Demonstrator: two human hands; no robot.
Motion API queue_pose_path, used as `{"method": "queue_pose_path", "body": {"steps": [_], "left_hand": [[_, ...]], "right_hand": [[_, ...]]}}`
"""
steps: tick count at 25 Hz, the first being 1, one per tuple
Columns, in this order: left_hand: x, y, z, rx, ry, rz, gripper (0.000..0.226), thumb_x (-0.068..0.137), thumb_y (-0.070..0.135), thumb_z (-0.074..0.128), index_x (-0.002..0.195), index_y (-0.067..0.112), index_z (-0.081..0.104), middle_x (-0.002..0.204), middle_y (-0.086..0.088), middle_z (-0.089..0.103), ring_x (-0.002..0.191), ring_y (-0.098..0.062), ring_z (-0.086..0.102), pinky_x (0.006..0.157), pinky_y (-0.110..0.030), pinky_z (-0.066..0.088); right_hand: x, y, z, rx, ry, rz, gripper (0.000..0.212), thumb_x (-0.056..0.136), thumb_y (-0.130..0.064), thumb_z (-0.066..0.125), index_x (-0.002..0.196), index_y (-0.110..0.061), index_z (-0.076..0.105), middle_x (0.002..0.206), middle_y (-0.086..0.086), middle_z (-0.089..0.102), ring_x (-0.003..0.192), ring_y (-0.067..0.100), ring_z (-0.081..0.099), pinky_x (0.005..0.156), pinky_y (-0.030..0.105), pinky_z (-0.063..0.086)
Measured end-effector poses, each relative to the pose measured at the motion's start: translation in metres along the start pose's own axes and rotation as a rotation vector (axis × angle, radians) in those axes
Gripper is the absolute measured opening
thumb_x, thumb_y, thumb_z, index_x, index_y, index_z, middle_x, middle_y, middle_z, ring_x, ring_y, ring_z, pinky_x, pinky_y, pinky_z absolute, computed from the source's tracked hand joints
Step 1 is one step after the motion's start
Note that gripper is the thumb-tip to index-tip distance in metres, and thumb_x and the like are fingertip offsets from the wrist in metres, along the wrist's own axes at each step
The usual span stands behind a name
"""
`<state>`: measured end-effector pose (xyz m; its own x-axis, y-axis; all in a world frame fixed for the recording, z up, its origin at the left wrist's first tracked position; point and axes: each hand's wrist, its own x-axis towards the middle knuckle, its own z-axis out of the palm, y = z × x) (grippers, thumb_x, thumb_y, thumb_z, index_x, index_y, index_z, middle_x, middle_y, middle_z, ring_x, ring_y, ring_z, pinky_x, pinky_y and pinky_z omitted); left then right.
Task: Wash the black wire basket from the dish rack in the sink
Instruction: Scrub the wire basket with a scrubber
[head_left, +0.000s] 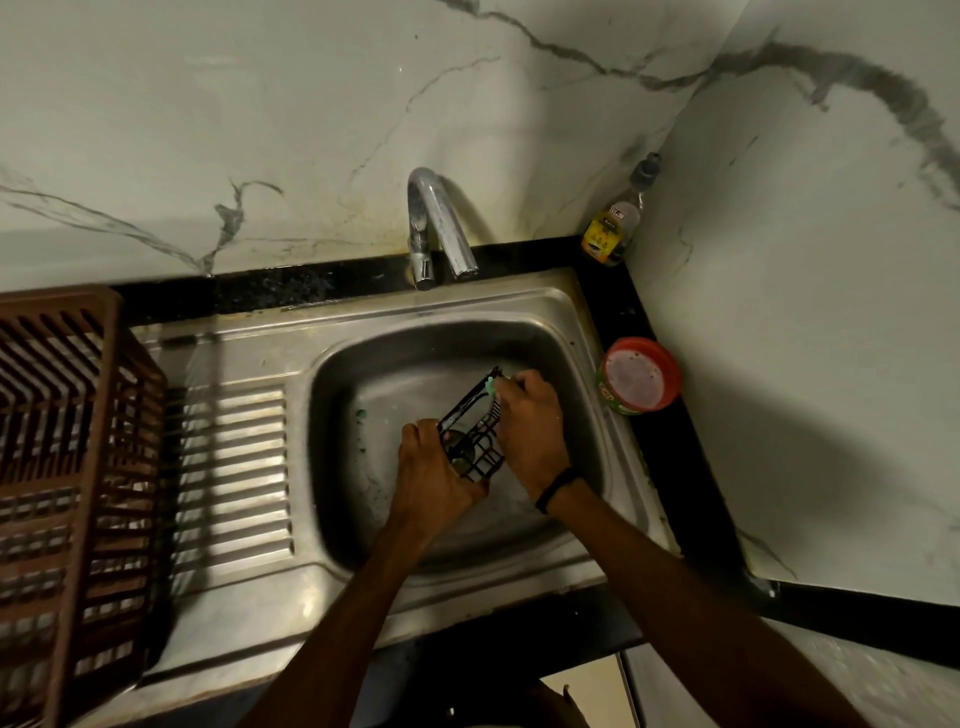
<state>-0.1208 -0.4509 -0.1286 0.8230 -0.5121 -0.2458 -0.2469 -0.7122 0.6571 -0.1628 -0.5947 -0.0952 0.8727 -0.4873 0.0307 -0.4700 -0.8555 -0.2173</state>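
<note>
The black wire basket (470, 426) is held tilted over the bowl of the steel sink (363, 374). My left hand (434, 470) grips its lower end from the left. My right hand (530, 421) lies against the basket's right side and pinches a small green scrubber (491, 384) at the basket's upper corner. The brown plastic dish rack (72, 467) stands on the draining board at the far left.
A chrome tap (441, 228) arches over the back of the sink; no water shows. A red-lidded tub (639, 376) sits on the black counter right of the sink. A bottle with a yellow label (615, 226) stands in the back corner. Marble walls close in behind and right.
</note>
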Motion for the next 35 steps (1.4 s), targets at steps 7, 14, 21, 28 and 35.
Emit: {"method": "queue_pose_path", "body": {"steps": [7, 14, 21, 28, 35], "left_hand": [[0.002, 0.002, -0.003, -0.008, -0.003, -0.001, 0.098, 0.049, 0.049, 0.097, 0.123, 0.011, 0.046, 0.112, 0.003, 0.037, 0.103, -0.017, 0.046, 0.082, -0.032, 0.051], [-0.020, -0.001, -0.007, -0.180, -0.064, -0.049, 0.097, 0.053, 0.041, 0.098, 0.130, 0.015, 0.044, 0.119, 0.008, 0.036, 0.111, -0.013, 0.047, 0.088, -0.021, 0.048], [-0.031, -0.024, -0.023, -0.274, -0.196, -0.160, 0.085, 0.054, 0.044, 0.098, 0.114, 0.025, 0.041, 0.110, 0.004, 0.050, 0.092, -0.005, 0.052, 0.068, -0.015, 0.041], [-0.008, -0.008, -0.031, -0.358, -0.167, -0.196, 0.092, 0.054, 0.045, 0.098, 0.118, 0.023, 0.036, 0.106, 0.006, 0.053, 0.093, -0.009, 0.057, 0.070, -0.021, 0.046], [-0.005, -0.044, -0.011, -0.165, 0.014, -0.198, 0.106, 0.049, 0.033, 0.099, 0.133, 0.012, 0.037, 0.123, -0.001, 0.046, 0.113, -0.018, 0.049, 0.091, -0.032, 0.048]], "right_hand": [[-0.020, 0.005, -0.012, 0.221, 0.027, 0.110, 0.032, 0.081, 0.006, 0.066, 0.111, -0.005, 0.067, 0.105, 0.016, 0.061, 0.096, 0.030, 0.059, 0.085, 0.043, 0.053], [-0.032, 0.027, -0.011, 1.157, -0.066, 1.009, 0.023, 0.098, -0.019, 0.051, 0.111, -0.016, 0.069, 0.096, 0.002, 0.068, 0.086, 0.014, 0.060, 0.080, 0.034, 0.051], [-0.024, 0.001, -0.029, 1.507, -0.222, 0.980, 0.032, 0.102, -0.012, 0.037, 0.097, -0.022, 0.067, 0.090, 0.004, 0.065, 0.082, 0.019, 0.057, 0.075, 0.041, 0.048], [-0.035, -0.015, 0.015, 1.294, -0.141, 0.686, 0.015, 0.094, -0.008, 0.057, 0.087, -0.017, 0.068, 0.123, 0.012, 0.059, 0.099, 0.024, 0.064, 0.079, 0.035, 0.059], [-0.048, -0.030, 0.042, 1.248, -0.121, 0.608, 0.005, 0.093, -0.002, 0.058, 0.097, -0.004, 0.061, 0.119, 0.006, 0.047, 0.104, 0.022, 0.059, 0.073, 0.018, 0.056]]}}
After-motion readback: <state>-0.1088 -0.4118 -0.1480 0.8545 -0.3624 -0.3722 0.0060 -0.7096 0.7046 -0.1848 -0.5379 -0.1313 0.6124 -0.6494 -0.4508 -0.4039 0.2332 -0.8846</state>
